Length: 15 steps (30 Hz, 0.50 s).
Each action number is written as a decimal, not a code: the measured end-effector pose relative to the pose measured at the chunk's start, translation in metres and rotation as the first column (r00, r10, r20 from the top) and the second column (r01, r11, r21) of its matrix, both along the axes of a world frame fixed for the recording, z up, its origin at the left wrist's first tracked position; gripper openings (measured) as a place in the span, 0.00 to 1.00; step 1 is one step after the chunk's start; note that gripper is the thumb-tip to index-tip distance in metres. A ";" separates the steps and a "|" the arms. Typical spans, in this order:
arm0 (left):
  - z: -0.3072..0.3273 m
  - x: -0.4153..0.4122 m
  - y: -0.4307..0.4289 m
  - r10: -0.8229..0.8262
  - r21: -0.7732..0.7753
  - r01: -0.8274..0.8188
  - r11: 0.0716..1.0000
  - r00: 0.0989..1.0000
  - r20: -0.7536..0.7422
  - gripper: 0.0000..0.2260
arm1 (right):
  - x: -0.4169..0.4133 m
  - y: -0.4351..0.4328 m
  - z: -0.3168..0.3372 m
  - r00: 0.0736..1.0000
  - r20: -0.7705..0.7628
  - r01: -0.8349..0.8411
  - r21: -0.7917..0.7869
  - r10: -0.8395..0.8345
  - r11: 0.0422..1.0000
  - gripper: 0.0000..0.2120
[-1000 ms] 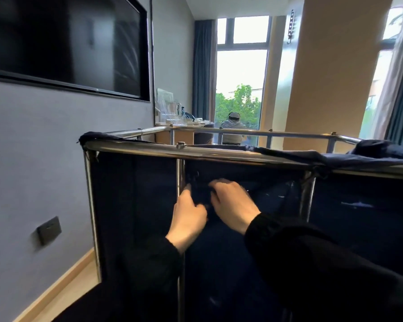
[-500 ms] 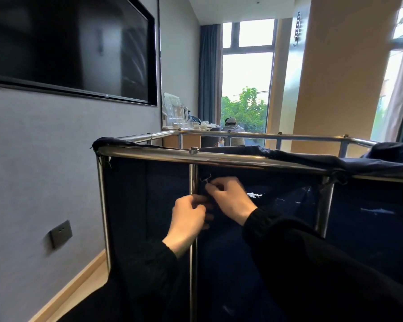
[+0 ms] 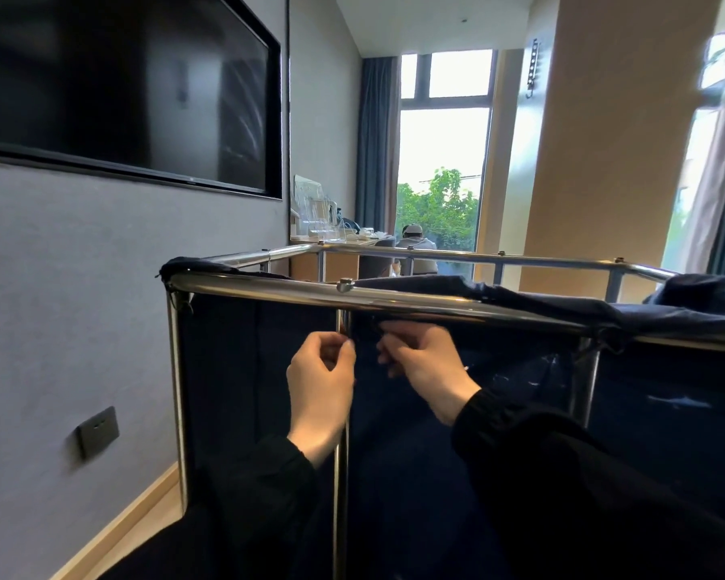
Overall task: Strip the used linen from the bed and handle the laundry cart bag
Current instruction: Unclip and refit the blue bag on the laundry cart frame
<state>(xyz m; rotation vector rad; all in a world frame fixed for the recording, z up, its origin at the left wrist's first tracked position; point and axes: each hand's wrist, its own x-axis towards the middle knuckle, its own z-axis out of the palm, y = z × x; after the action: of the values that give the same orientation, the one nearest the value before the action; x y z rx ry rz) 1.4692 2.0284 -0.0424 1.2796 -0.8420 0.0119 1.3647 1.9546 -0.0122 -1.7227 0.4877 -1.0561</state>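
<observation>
The dark navy fabric laundry bag (image 3: 260, 370) hangs inside the chrome tubular cart frame (image 3: 268, 284), filling the lower centre of the frame; the left hand (image 3: 321, 378), grip pinched together, holds the bag's edge just beside the upright chrome post (image 3: 340, 475); the right hand (image 3: 425, 362), grip curled, clutches the bag's fabric just under the top rail.

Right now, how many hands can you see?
2: the left hand at the cart's middle post, the right hand beside it, both pinching the navy laundry bag. None looks hidden.
</observation>
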 end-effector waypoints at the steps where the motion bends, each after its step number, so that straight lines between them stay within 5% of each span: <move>1: 0.002 -0.002 0.001 0.001 -0.006 -0.001 1.000 0.998 0.059 0.05 | 0.002 0.001 0.000 0.999 0.034 -0.037 0.054 0.035 0.998 0.10; 8: 0.034 -0.004 -0.002 0.099 -0.057 -0.086 0.995 0.949 0.298 0.04 | 0.019 -0.005 0.007 0.946 0.304 -0.232 0.405 0.109 0.884 0.16; 12: 0.063 0.028 -0.013 0.300 -0.082 -0.325 0.942 0.707 0.640 0.08 | 0.023 0.004 0.003 0.919 0.390 -0.266 0.498 0.061 0.825 0.22; 15: 0.098 0.045 -0.017 -0.042 0.265 -0.222 0.938 0.687 0.725 0.10 | 0.018 0.018 0.000 0.922 0.380 -0.271 0.495 0.075 0.825 0.23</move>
<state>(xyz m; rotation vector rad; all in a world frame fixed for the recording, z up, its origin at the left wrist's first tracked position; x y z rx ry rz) 1.5146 2.0109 0.0556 1.6695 -1.5125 0.5149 1.3829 1.9725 -0.0121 -1.0282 0.3466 -0.9448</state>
